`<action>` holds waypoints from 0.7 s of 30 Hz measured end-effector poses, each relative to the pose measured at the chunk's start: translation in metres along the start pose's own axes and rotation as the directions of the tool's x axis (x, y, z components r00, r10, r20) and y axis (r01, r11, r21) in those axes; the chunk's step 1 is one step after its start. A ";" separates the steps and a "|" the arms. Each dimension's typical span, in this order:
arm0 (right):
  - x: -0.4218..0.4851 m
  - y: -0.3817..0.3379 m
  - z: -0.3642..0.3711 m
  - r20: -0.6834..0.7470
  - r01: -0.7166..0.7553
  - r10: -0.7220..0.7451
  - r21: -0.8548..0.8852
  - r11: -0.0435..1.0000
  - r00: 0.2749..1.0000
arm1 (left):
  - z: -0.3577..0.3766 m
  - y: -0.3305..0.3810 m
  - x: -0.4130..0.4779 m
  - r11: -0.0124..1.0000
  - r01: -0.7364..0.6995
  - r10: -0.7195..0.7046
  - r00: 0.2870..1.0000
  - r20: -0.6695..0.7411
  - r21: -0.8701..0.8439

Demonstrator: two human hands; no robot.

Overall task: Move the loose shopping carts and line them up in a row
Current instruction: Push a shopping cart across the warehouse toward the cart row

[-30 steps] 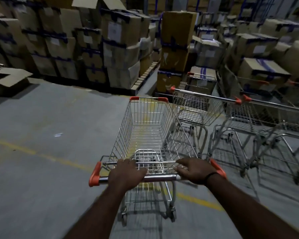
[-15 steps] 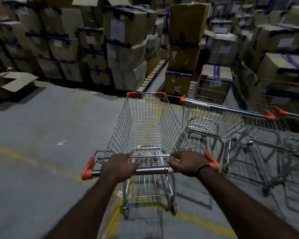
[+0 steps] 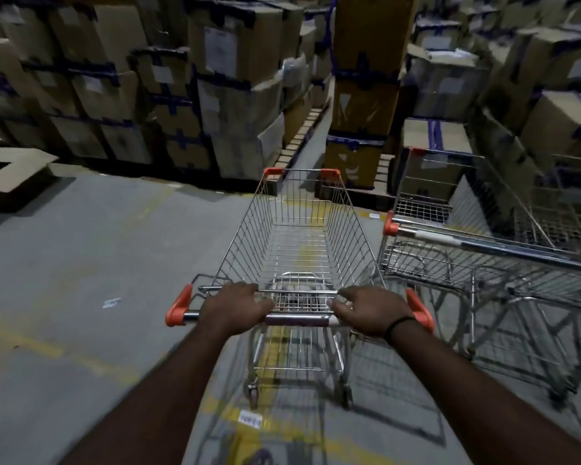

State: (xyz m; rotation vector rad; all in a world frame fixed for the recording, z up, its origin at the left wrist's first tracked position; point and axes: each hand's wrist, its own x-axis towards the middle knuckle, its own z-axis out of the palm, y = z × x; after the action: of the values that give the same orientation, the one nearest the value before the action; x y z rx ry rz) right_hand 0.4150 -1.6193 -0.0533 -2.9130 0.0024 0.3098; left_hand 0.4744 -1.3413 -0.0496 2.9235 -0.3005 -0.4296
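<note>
Head view, two hands (image 3: pixel 235 307) gripping one cart (image 3: pixel 299 243), second cart (image 3: pixel 483 250) beside

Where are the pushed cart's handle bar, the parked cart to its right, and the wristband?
handle bar (image 3: pixel 299 319), head view, bare metal between the hands.
parked cart (image 3: pixel 450 241), head view, its handle tube.
wristband (image 3: pixel 398 323), head view, black band on the right wrist.

Silver wire cart (image 3: pixel 299 243), orange corners; grey floor (image 3: pixel 81 263), yellow lines.

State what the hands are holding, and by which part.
Both the left hand and right hand grip the cart by its handle bar.
</note>
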 end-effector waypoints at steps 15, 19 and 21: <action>0.123 -0.012 -0.024 -0.009 -0.242 0.244 0.095 0.966 0.970 | -0.050 -0.025 0.173 0.982 -0.185 0.182 0.981 0.060 0.035; 0.134 -0.003 -0.032 -0.021 -0.260 0.262 0.077 0.963 0.965 | -0.054 -0.011 0.194 0.975 -0.215 0.212 0.975 0.065 0.046; 0.134 -0.002 -0.035 -0.047 -0.251 0.254 0.070 0.965 0.966 | -0.054 -0.005 0.203 0.971 -0.232 0.228 0.971 0.070 0.056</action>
State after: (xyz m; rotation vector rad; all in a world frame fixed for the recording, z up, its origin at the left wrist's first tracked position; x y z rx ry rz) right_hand 0.5535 -1.6223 -0.0472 -2.8571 0.3884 0.2634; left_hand 0.6818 -1.3746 -0.0535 2.8917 -0.6661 -0.4843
